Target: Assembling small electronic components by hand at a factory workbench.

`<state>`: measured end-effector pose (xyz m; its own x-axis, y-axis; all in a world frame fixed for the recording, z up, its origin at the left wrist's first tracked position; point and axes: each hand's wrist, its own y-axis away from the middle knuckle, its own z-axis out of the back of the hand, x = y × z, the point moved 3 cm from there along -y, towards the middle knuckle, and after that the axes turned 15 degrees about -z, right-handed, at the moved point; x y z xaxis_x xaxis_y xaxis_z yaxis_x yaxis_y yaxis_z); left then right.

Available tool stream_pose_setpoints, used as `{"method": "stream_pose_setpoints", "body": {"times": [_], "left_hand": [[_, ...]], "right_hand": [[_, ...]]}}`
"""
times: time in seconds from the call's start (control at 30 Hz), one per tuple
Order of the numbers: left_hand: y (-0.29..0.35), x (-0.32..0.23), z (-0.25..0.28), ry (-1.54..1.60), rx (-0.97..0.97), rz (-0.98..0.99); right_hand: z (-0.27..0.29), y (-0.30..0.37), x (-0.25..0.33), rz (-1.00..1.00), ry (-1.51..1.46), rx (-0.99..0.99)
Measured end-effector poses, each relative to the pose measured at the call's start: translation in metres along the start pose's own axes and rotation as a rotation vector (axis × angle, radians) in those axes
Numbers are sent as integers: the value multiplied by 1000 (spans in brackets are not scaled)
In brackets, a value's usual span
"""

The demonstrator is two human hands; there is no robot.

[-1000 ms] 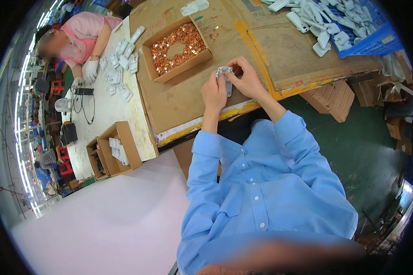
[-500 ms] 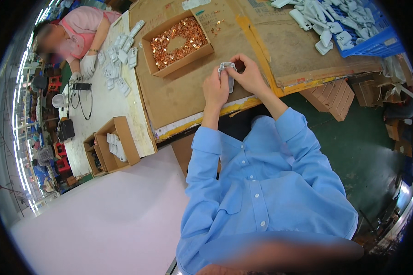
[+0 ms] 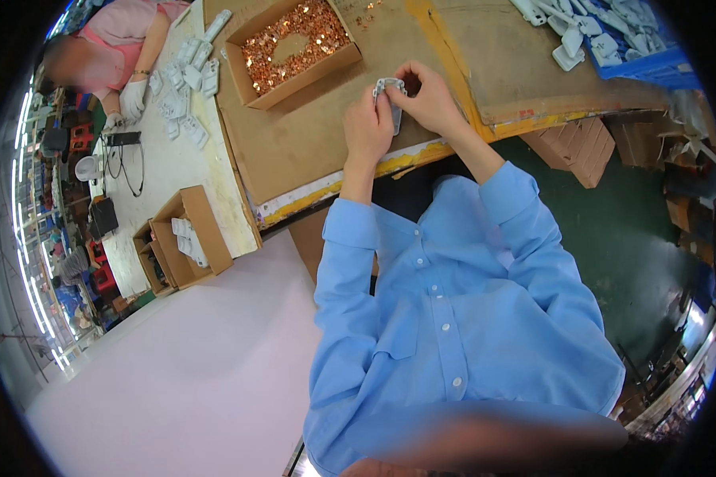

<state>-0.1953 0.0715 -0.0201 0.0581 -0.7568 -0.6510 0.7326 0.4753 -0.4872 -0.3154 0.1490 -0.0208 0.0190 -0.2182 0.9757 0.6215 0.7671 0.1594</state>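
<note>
My left hand and my right hand together hold a small grey plastic part above the brown cardboard-covered table. The left hand grips its lower side, and the right hand's fingers pinch its top. A cardboard box of small copper-coloured pieces stands just beyond and to the left of my hands. A blue crate with several grey plastic parts sits at the far right.
A person in a pink top with white gloves works at a white table on the left, with grey parts spread out. A cardboard box holds more parts at that table's near end. Cardboard cartons stand under the bench.
Both hands stay on the grey part; the view has shifted slightly and the fingers have adjusted on the part.
</note>
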Motion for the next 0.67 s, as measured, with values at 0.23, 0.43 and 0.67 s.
{"method": "stream_pose_setpoints", "body": {"times": [0.23, 0.43, 0.67], "left_hand": [[-2, -2, -1, 89, -72, 44], [0, 1, -4, 126, -109, 97], [-1, 6, -5, 139, -100, 160]], "right_hand": [[2, -3, -1, 27, 75, -11], [3, 1, -2, 76, 58, -11], [5, 0, -2, 70, 59, 9]]}}
